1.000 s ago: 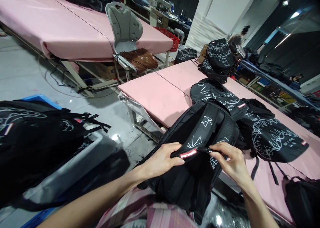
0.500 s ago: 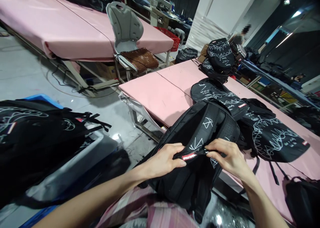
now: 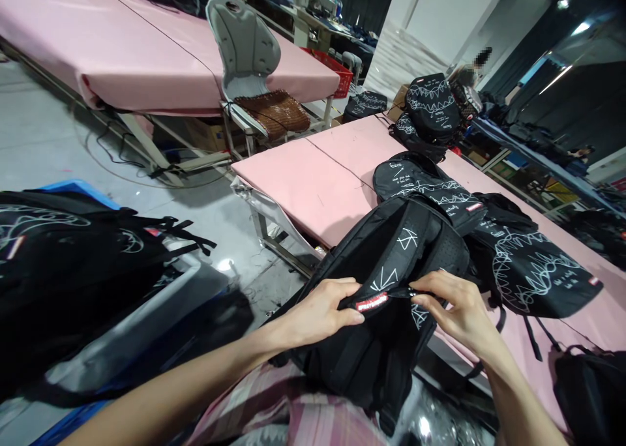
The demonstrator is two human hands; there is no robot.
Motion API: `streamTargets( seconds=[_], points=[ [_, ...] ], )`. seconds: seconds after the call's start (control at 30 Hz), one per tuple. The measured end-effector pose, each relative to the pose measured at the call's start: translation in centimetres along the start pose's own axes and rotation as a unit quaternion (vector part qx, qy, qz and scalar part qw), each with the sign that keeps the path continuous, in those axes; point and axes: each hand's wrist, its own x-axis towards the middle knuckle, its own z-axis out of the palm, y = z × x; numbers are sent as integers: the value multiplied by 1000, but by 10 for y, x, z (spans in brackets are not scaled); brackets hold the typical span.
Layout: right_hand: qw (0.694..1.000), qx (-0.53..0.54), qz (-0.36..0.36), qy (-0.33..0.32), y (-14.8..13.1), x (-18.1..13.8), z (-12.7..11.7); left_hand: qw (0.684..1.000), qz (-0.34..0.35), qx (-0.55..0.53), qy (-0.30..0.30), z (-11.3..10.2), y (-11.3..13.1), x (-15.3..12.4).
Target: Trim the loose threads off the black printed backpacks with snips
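A black backpack (image 3: 386, 250) with white line drawings rests on my lap, back panel up, leaning on the edge of the pink table (image 3: 313, 185). My left hand (image 3: 317, 312) pinches its shoulder strap beside a small red label (image 3: 372, 301). My right hand (image 3: 454, 312) grips the same strap just right of the label, at a small metal piece. Both hands are shut on the strap.
More black backpacks lie on the pink table: one flat (image 3: 533, 267), one behind mine (image 3: 425, 182), a pile (image 3: 433, 110) further back. Another backpack (image 3: 63, 250) sits on a blue bin at my left. A grey chair (image 3: 247, 61) stands by a second pink table (image 3: 112, 48).
My right hand slid in toward the label, then back out a little along the strap. The left hand has held its grip.
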Motion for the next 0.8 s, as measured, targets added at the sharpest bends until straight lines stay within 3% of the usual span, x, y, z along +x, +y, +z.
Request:
streamTargets(
  seconds=[0.8],
  points=[
    [996, 77, 4, -42, 11, 6, 7, 999, -18, -39, -21, 0, -3, 1]
  ],
)
